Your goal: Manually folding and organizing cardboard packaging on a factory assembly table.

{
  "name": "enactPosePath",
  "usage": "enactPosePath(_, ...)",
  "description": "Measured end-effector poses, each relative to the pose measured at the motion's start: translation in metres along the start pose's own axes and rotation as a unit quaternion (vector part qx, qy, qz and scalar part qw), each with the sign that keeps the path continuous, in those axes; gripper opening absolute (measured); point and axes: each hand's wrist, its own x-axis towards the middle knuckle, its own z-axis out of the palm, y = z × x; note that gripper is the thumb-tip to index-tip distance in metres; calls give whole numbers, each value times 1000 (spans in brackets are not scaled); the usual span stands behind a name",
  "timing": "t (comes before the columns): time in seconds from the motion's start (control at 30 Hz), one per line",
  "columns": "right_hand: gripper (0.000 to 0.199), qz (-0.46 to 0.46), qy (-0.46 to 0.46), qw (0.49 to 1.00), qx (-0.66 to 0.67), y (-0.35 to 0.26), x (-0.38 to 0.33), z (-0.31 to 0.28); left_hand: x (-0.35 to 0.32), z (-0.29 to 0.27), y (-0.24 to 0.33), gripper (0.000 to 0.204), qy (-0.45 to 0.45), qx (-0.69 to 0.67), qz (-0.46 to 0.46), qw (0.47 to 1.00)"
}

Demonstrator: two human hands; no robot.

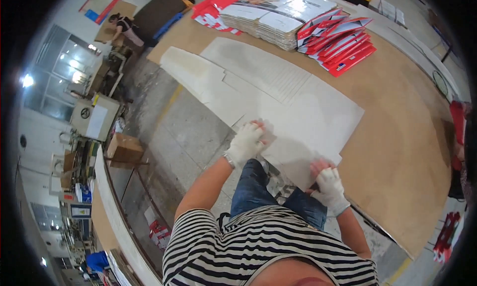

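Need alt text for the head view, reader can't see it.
A left hand and right hand in white gloves with bare fingertips are at the near end of flat white card on a brown worktable. Beyond it sit stacked printed card and folded red-and-white packaging.

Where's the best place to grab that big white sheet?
Probably take the white sheet by its near edge, coming from the near side, one hand toward each end. It lies flat and wide, so its middle offers little to pinch. The left hand and right hand are near that edge.
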Motion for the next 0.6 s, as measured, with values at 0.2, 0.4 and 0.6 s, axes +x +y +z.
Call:
enactPosePath(0.2, 34, -107, 115, 980, -121, -5, -3, 22, -12, 11, 27, 44, -75, -2, -58, 995)
enactPosePath(0.4, 23, -82, 81, 992, -55, -10, 0, 12, -4, 5, 13, 52, -169, -70, -72, 980)
enactPosePath(0.6, 22, 83, 105, 990, -32, -17, 16, -40, 9, -34, 12, 85, -142, -112, 29, 983)
